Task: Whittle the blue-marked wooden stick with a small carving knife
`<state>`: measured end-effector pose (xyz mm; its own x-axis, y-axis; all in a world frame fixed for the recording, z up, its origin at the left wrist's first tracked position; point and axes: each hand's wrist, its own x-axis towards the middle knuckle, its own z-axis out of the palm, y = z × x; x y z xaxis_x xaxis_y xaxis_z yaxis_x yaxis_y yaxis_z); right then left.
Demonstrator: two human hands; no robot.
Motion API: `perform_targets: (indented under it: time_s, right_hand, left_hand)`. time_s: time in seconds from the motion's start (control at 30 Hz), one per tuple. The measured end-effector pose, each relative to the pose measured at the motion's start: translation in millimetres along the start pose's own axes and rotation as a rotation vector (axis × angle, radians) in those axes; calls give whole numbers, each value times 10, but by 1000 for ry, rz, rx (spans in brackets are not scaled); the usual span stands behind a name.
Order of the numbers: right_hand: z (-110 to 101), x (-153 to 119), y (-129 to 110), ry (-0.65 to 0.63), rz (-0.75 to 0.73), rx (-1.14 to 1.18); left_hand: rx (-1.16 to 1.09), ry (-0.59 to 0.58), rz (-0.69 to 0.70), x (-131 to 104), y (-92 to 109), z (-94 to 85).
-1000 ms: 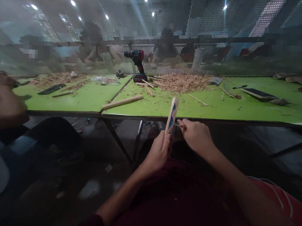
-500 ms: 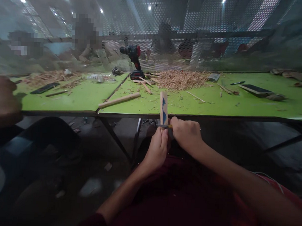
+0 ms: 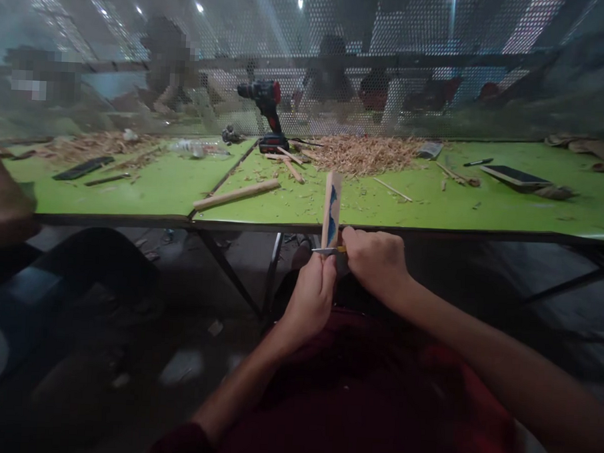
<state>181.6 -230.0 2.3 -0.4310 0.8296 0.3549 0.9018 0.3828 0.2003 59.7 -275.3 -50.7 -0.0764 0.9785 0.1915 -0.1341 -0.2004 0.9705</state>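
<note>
Wood piece: pale, smooth-looking, flat-faced strip [image 3: 331, 211] with squared edges; wavy blue patch down one face. Upright, slight tilt, in front of the table edge, top end over the green surface in view.
Left hand: left hand [image 3: 312, 287] closed round the lower end of the wood piece, thumb and fingers pressed in; bottom end hidden.
Right hand: right hand [image 3: 378, 260] in a fist on the knife, fingers curled tight; most of the handle covered, a bit of yellow showing.
Knife: thin grey metal blade [image 3: 325, 251], narrow, tapering to a point; lies crosswise over the lower wood piece, just above left fingers. Contact pressure: cannot tell.
Table: flat green top [image 3: 433, 209], slightly glossy, dark edge, seam left of centre.
Shavings: big loose heap [image 3: 368, 154], thin, curly, tan; crumbs scattered around.
Drill: black and red cordless drill [image 3: 267, 111], standing on its battery base, beside the heap.
Rod: thick pale wooden rod [image 3: 237, 193], rounded, lying across the seam.
Sticks: slim wood pieces near drill base; one thin straight stick [image 3: 392, 189] right of the wood piece.
Bottle: clear plastic bottle [image 3: 200, 148], on its side.
Right side: dark pen [image 3: 478, 162], near a flat dark-faced slab [image 3: 517, 177] with pale edge.
Screen: perforated mesh [image 3: 414, 64] behind table, small round holes, people blurred beyond.
Co-worker: blurred bare arm [image 3: 5, 200], far left.
</note>
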Motion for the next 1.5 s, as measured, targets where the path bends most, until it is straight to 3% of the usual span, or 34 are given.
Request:
perform_targets:
  time_s: [0.1,0.23,0.43,0.73,1.1,1.43,1.5]
  right_hand:
    - [-108,28,-16,38,12,-20]
    - [-187,149,-26,38,47,-56]
    - [-104,382,-20,-20,39,3]
    - [85,605,-21,131,-37,2]
    - [63,598,59,190,-59,-47]
    - [186,692,16,135,-60,-11]
    - [139,771,124,100,28,-1]
  left_hand:
    - [185,-23,101,-49,79,-30]
    - [292,2,134,-34,153,-41]
    - [183,64,105,71,131,-61]
    - [259,37,116,147,77,-133]
    - [280,30,116,179,164,-101]
    - [251,11,46,231,117,-135]
    - [255,19,39,149,169,-132]
